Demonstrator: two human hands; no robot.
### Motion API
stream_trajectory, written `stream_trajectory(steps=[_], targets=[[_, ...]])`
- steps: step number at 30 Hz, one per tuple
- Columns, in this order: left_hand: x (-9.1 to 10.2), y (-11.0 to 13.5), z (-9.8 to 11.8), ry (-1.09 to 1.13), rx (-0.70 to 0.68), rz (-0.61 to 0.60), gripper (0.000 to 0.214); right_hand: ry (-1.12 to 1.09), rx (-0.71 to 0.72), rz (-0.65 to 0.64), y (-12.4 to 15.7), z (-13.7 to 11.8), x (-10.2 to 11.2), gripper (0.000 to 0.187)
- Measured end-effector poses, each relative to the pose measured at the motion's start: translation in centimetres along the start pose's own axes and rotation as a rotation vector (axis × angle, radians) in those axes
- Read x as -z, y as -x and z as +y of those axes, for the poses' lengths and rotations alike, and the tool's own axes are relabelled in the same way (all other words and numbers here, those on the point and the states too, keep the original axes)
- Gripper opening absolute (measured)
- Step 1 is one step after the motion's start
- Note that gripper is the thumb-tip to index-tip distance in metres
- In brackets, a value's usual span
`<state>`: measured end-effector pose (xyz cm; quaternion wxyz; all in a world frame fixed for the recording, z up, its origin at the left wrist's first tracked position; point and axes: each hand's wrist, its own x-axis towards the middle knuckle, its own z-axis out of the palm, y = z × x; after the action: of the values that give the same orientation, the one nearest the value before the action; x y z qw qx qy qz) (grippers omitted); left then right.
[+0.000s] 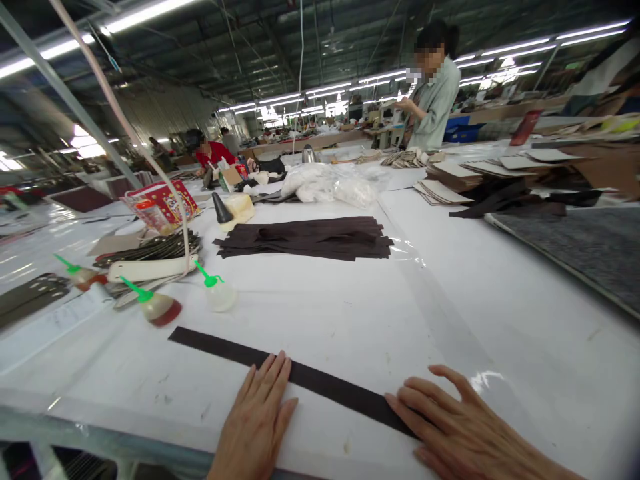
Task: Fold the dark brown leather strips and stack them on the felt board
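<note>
Presently, count three green-nozzled bottles [159,309], one dark strip [340,391]. It lies under left hand [256,410], fingers flat; right hand [453,419], fingers spread, covers its right end, grip indeterminable.

Between the left hand [257,417] and the right hand [460,420] only the flat dark strip [335,390] crosses the table [350,313], and straight beyond both hands lies bare white surface, open as far as the low pile of dark strips [305,239]. Ahead and to the left of the left hand, past the strip's far end, the clear bottle [220,298] and the bottle of reddish liquid [159,310] block the way with upward-slanting green nozzles. Beyond the right hand the surface is open, bounded farther right by the grey board [575,243].
</note>
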<state>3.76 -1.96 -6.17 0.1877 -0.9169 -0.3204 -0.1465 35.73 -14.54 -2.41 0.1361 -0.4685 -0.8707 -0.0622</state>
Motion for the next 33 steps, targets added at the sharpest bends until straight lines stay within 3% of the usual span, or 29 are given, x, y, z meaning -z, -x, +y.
stream_trajectory(steps=[2,4,6,8,11,14,16,18,23,28,33], targets=[[0.0,0.2,-1.4,0.002,0.06,-0.008,0.042,-0.074,-0.056,-0.016,-1.8,-1.4,-0.8,0.035],[0.6,-0.2,-1.8,0.035,0.151,0.068,0.037,-0.164,-0.14,-0.072,-3.6,-2.5,-1.2,0.041],[1.5,-1.0,-0.8,0.144,0.166,0.152,0.035,-0.246,-0.214,-0.128,-4.7,-2.9,-1.1,0.051],[2.5,-2.2,1.6,0.311,0.042,0.187,0.037,-0.299,-0.268,-0.183,-5.0,-2.7,-0.4,0.062],[3.2,-3.9,5.7,0.464,-0.196,0.25,0.037,-0.345,-0.308,-0.251,-4.0,-1.9,1.1,0.07],[2.8,-5.1,8.3,0.462,-0.263,0.265,0.036,-0.347,-0.306,-0.26,-2.7,-1.3,2.3,0.045],[2.3,-5.4,9.0,0.446,-0.27,0.229,0.036,-0.342,-0.313,-0.247,-2.1,-1.2,2.6,0.031],[1.8,-5.2,9.1,0.462,-0.269,0.221,0.034,-0.359,-0.362,-0.228,-1.7,-1.1,2.5,0.034],[2.2,-5.1,9.5,0.538,-0.201,0.373,0.026,-0.432,-0.532,-0.159,-1.1,-0.9,1.9,0.04],[2.8,-7.1,11.9,0.546,-0.348,0.317,0.032,-0.477,-0.54,-0.126,0.4,0.0,2.7,0.039],[1.8,-7.2,14.0,0.525,-0.365,0.308,0.034,-0.502,-0.473,-0.246,3.3,1.3,4.9,0.032]])
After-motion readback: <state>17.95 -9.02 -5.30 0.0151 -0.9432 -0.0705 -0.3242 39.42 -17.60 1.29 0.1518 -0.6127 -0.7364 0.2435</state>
